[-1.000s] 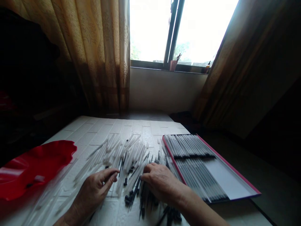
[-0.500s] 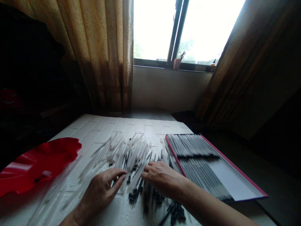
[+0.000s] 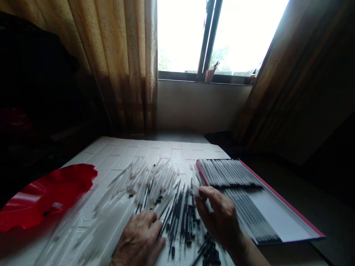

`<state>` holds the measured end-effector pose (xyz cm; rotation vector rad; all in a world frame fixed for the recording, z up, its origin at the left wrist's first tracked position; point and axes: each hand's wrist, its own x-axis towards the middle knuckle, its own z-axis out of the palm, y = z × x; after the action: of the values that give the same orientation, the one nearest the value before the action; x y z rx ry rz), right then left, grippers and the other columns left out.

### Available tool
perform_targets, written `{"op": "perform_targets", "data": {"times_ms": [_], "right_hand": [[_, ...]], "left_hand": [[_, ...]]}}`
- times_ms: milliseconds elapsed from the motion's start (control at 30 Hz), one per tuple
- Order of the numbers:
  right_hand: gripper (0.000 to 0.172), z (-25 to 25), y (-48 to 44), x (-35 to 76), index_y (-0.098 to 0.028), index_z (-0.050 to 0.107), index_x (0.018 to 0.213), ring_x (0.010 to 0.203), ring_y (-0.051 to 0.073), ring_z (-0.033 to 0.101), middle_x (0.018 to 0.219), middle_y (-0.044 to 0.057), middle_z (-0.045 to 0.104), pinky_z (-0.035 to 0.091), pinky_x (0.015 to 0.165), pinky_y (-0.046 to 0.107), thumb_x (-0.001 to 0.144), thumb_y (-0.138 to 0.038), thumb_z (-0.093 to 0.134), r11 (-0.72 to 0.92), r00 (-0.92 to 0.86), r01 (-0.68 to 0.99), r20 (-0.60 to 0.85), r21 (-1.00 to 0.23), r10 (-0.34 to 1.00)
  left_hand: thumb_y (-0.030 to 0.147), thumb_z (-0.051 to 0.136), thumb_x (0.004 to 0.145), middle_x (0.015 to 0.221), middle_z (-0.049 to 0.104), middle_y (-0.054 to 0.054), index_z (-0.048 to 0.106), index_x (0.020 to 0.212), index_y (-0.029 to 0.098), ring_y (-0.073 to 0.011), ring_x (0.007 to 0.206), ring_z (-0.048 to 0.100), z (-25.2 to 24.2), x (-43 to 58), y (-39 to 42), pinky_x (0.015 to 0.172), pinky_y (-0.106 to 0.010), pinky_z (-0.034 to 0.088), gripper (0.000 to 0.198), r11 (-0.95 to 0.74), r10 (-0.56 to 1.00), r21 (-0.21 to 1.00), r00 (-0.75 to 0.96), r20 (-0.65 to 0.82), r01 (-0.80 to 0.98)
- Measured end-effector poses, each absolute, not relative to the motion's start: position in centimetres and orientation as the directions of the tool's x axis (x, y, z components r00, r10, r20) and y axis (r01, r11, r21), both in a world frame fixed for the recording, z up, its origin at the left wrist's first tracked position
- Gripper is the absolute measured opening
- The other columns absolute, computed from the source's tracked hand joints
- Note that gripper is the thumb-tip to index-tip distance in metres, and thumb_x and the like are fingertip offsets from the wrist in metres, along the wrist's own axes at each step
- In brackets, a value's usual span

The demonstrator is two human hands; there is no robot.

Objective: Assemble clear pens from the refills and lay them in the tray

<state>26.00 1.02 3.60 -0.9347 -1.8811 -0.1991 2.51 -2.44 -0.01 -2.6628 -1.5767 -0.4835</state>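
Note:
My left hand (image 3: pixel 140 238) is low over the white table, its fingers bent downward and drawn together by the thin black rods (image 3: pixel 173 214); what is in them, if anything, is hidden. To the right, the thumb and fingers of my right hand (image 3: pixel 220 212) pinch a small translucent plastic piece (image 3: pixel 196 190), partly hidden and blurred. Clear plastic tubes (image 3: pixel 116 210) lie heaped left of and beyond my left hand. Small black caps (image 3: pixel 209 253) are clustered near my right wrist. A red-edged shallow box (image 3: pixel 280 210) beside my right hand holds two rows of clear tubes with black ends.
A red wavy-rimmed dish (image 3: pixel 30 192) stands at the table's left, with small pieces in it. The white brick-patterned tabletop (image 3: pixel 155 147) reaches toward the wall. A cup with sticks (image 3: pixel 209 76) is on the window sill between patterned curtains (image 3: pixel 127 66).
My right hand has moved right, from the black rods to the box's near side, and now pinches a translucent piece. My left hand has shifted right and nearer, its fingers now turned down.

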Motion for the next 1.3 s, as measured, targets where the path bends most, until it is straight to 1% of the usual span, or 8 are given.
{"op": "perform_targets", "data": {"times_ms": [267, 433, 600, 700, 767, 1000, 1133, 1300], "right_hand": [[0.019, 1.9, 1.2, 25.8, -0.019, 0.059, 0.104, 0.069, 0.017, 0.067, 0.081, 0.005, 0.069, 0.055, 0.064, 0.027, 0.087, -0.011, 0.055, 0.700, -0.120, 0.623, 0.842, -0.349, 0.527], [0.018, 1.7, 0.9, 26.1, -0.018, 0.060, 0.104, 0.067, 0.015, 0.066, 0.084, 0.005, 0.069, 0.054, 0.063, 0.024, 0.087, -0.013, 0.056, 0.687, -0.060, 0.568, 0.809, -0.453, 0.584], [0.015, 1.9, 0.4, 25.9, -0.020, 0.059, 0.102, 0.058, 0.012, 0.062, 0.076, 0.001, 0.066, 0.050, 0.055, 0.020, 0.089, -0.014, 0.055, 0.679, -0.090, 0.501, 0.749, -0.536, 0.657], [0.014, 1.8, 0.1, 25.3, -0.019, 0.057, 0.101, 0.062, 0.013, 0.062, 0.073, 0.001, 0.063, 0.048, 0.056, 0.020, 0.088, -0.013, 0.054, 0.721, -0.184, 0.455, 0.737, -0.523, 0.651], [0.014, 1.5, 0.1, 24.9, -0.018, 0.056, 0.100, 0.062, 0.013, 0.060, 0.072, 0.001, 0.061, 0.047, 0.057, 0.021, 0.088, -0.012, 0.052, 0.755, -0.304, 0.427, 0.707, -0.498, 0.638], [0.013, -0.6, 0.0, 23.1, -0.018, 0.059, 0.092, 0.055, 0.012, 0.056, 0.066, 0.000, 0.059, 0.040, 0.052, 0.020, 0.083, -0.013, 0.050, 0.795, -0.536, 0.410, 0.587, -0.448, 0.607], [0.014, -1.2, -0.3, 22.6, -0.019, 0.058, 0.089, 0.054, 0.011, 0.057, 0.066, -0.001, 0.060, 0.038, 0.050, 0.019, 0.080, -0.011, 0.052, 0.781, -0.551, 0.420, 0.553, -0.462, 0.625], [0.019, -1.8, -0.4, 22.4, -0.019, 0.058, 0.092, 0.054, 0.011, 0.060, 0.069, -0.001, 0.063, 0.040, 0.051, 0.018, 0.076, -0.009, 0.053, 0.769, -0.571, 0.405, 0.520, -0.494, 0.635]], "left_hand": [[0.009, 0.055, 0.081, 0.090, 0.067, -0.005, 0.067, 0.081, 0.022, -0.0247, 0.087, 0.063, 0.8, 2.4, -2.4, 0.080, -0.037, 0.044, 0.018, -0.414, 0.896, 0.027, 0.402, 0.190, 0.910], [0.007, 0.050, 0.083, 0.088, 0.067, -0.005, 0.067, 0.079, 0.023, -0.0237, 0.084, 0.063, 0.8, 1.9, -2.1, 0.079, -0.036, 0.045, 0.024, -0.370, 0.913, 0.088, 0.344, 0.220, 0.925], [0.024, 0.048, 0.088, 0.087, 0.068, -0.003, 0.065, 0.089, 0.025, -0.0227, 0.081, 0.065, 1.5, 0.4, -1.0, 0.075, -0.034, 0.048, 0.017, -0.351, 0.924, 0.518, 0.200, 0.325, 0.780], [0.043, 0.059, 0.085, 0.070, 0.065, 0.001, 0.062, 0.084, 0.023, -0.0153, 0.059, 0.060, 1.9, 0.2, -0.3, 0.054, -0.023, 0.045, 0.021, -0.170, 0.984, 0.873, 0.119, 0.130, 0.456], [0.054, 0.068, 0.076, 0.068, 0.064, 0.002, 0.061, 0.085, 0.021, -0.0123, 0.051, 0.056, 1.9, 0.6, 0.1, 0.042, -0.019, 0.039, 0.035, 0.025, 0.993, 0.984, 0.111, -0.046, 0.177], [0.044, 0.086, 0.061, 0.075, 0.069, -0.001, 0.068, 0.099, 0.018, -0.0132, 0.059, 0.064, 2.0, 1.5, -0.2, 0.043, -0.017, 0.038, 0.049, 0.299, 0.953, 0.904, 0.134, -0.270, -0.305], [0.046, 0.085, 0.064, 0.077, 0.073, 0.000, 0.065, 0.084, 0.019, -0.0136, 0.064, 0.067, 2.6, 1.8, -0.8, 0.052, -0.020, 0.043, 0.039, 0.291, 0.956, 0.889, 0.134, -0.259, -0.354], [0.050, 0.078, 0.072, 0.083, 0.078, -0.003, 0.062, 0.089, 0.021, -0.0186, 0.083, 0.069, 2.7, 2.2, -1.5, 0.069, -0.025, 0.047, 0.036, 0.228, 0.969, 0.937, 0.154, -0.192, -0.263]]}}
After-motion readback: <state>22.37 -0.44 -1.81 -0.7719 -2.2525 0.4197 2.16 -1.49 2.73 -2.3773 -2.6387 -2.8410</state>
